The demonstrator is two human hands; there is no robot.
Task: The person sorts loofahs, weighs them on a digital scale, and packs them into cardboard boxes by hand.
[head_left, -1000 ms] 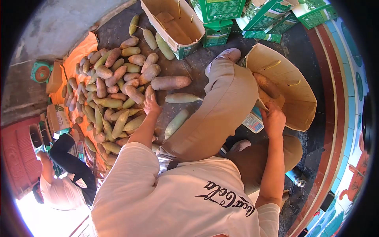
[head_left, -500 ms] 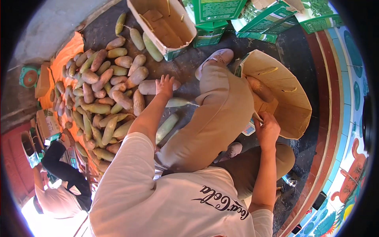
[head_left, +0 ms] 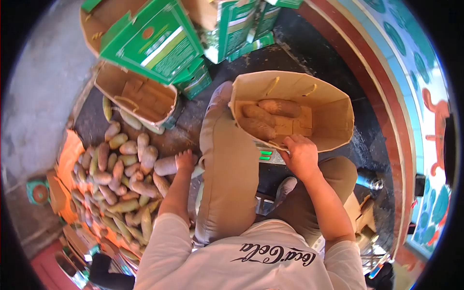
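My left hand [head_left: 184, 161] lies over the end of a thick, soil-brown radish [head_left: 165, 166] at the edge of a large heap, its fingers curled down on it. My right hand [head_left: 300, 153] pinches the near rim of an open cardboard gift box [head_left: 333, 121]. Inside that box rest three brown radishes [head_left: 258, 116], toward its left side. Under the box's near edge shows a scale [head_left: 270, 155] with lit green digits. The heap of radishes [head_left: 121, 186], brown and green, spreads over an orange sheet to the left.
Another open box [head_left: 140, 99] stands beyond the heap, with green printed boxes [head_left: 154, 43] behind it. A bottle [head_left: 369, 181] lies by my right knee. A tiled, painted wall [head_left: 425, 125] runs along the right. Part of another person [head_left: 108, 273] shows at lower left.
My view has turned rightward, showing more of the box's inside and the scale display. My left hand stays on the radish, and my right hand stays on the box rim.
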